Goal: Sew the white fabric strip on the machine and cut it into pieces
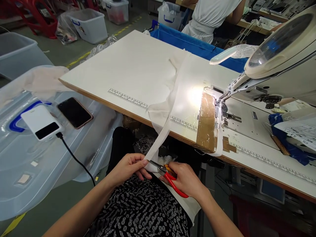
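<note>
Over my lap, my left hand pinches the end of a white fabric strip between thumb and fingers. My right hand grips a pair of scissors with red handles. Their blades point left, at the strip right beside my left thumb; whether they are fully closed is hard to see. From my hands the strip runs up over the table edge and across the white tabletop. More of the thin white cloth lies crumpled alongside it, and some hangs below my right hand.
A sewing machine with its lamp lit stands at the right of the table, near an awl with a wooden handle. At left, a phone and a white power bank rest on a plastic bin lid. Another person is beyond the blue trough.
</note>
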Motion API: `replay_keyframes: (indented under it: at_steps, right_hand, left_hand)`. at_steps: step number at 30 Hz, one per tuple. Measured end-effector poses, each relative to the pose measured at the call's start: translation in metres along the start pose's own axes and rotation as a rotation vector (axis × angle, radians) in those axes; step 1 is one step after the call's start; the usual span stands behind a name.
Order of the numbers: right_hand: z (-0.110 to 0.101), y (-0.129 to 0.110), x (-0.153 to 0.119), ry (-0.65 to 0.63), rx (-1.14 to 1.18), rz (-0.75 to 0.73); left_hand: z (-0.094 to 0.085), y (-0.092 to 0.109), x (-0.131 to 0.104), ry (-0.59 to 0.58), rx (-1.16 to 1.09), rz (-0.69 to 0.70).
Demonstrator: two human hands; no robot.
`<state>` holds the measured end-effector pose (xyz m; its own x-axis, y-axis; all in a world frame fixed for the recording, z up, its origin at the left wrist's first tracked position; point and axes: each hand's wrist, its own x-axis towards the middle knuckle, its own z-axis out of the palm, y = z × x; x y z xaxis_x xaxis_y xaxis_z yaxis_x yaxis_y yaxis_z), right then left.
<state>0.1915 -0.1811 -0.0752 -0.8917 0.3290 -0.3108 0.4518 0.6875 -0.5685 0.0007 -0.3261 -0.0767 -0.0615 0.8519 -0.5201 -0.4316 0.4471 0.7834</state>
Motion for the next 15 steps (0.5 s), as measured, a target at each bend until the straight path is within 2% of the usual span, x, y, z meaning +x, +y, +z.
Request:
replay_keyframes:
  at_steps: [8,15]
  right_hand:
    - [0.003,0.003,-0.001,-0.001,-0.025,0.007]
    - [-0.002,-0.007,0.005,0.013,-0.073,-0.002]
  left_hand:
    - [0.001,0.000,0.001,0.004,0.014,-0.004]
    - [-0.001,0.000,0.001,0.007,0.022,-0.008]
